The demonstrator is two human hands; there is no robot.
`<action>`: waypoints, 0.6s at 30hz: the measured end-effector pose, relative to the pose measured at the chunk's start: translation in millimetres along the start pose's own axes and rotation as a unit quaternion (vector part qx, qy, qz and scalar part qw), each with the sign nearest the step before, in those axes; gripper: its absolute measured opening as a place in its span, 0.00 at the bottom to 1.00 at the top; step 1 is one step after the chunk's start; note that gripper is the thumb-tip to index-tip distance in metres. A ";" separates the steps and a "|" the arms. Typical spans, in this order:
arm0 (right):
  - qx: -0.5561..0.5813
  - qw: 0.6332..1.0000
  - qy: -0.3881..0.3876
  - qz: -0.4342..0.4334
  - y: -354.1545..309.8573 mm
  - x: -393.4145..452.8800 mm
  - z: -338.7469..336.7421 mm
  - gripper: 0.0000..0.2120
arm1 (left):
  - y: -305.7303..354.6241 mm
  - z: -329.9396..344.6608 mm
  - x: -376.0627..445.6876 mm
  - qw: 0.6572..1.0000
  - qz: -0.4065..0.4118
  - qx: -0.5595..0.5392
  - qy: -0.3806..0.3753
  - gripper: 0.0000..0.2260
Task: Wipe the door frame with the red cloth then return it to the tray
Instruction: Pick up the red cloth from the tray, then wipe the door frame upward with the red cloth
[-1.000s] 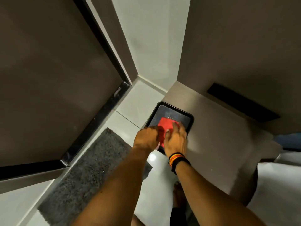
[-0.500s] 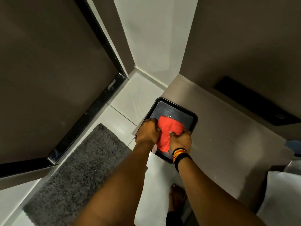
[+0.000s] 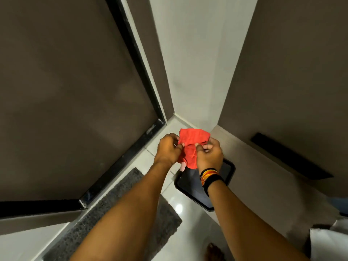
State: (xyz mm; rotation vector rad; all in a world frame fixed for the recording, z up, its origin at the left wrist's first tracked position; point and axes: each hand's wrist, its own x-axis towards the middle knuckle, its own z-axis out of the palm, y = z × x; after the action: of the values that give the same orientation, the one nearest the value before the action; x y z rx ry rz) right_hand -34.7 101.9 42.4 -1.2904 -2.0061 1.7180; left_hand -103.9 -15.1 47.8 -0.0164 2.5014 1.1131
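Red cloth [image 3: 190, 146] lifted off black tray [image 3: 228, 171], both hands' fingers pinching it, long axis hanging downward

- I see a pale wood-grain surface [image 3: 263, 166] carrying the black tray [image 3: 230, 166], which overhangs its near-left edge.
- Left of the tray, I see glossy white floor [image 3: 188, 223] bearing a grey mat [image 3: 116, 213].
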 end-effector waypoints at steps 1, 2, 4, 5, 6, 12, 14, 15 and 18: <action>0.009 1.000 -0.002 -0.011 -20.0 -5.1 1.0 0.18 | 11.3 -19.2 -1.5 1.000 0.008 -0.010 0.008 0.04; 0.016 1.000 -0.007 -0.024 -43.3 -11.5 2.0 0.18 | 25.8 -41.2 -5.6 1.000 0.020 -0.007 0.020 0.04; 0.033 0.998 -0.019 -0.059 -93.7 -30.7 3.4 0.18 | 52.8 -89.5 -16.9 0.997 0.048 -0.013 0.058 0.04; 0.047 0.996 -0.025 -0.078 -124.9 -45.6 4.1 0.18 | 69.2 -119.5 -26.0 0.994 0.068 -0.024 0.080 0.04; 0.053 0.994 -0.030 -0.094 -149.4 -59.1 5.3 0.18 | 82.3 -143.6 -35.9 0.991 0.085 -0.030 0.098 0.04; 0.121 0.964 -0.085 -0.222 -337.3 -178.5 23.7 0.20 | 169.4 -335.0 -117.0 0.951 0.172 -0.052 0.250 0.07; 0.142 0.948 -0.102 -0.265 -395.1 -232.4 30.2 0.20 | 186.1 -403.4 -154.1 0.931 0.193 -0.054 0.306 0.07; 0.151 0.942 -0.103 -0.282 -414.0 -247.0 33.4 0.21 | 192.9 -424.8 -164.5 0.923 0.204 -0.047 0.323 0.06; 0.176 0.914 -0.135 -0.339 -478.6 -326.8 44.0 0.22 | 206.1 -511.8 -223.8 0.889 0.224 -0.038 0.398 0.04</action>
State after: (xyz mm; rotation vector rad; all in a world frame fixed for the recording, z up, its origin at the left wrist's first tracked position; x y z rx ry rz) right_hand -95.3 -133.5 570.3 -0.1967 -1.8296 1.8167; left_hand -114.5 -273.9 583.9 0.1127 3.2937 1.6448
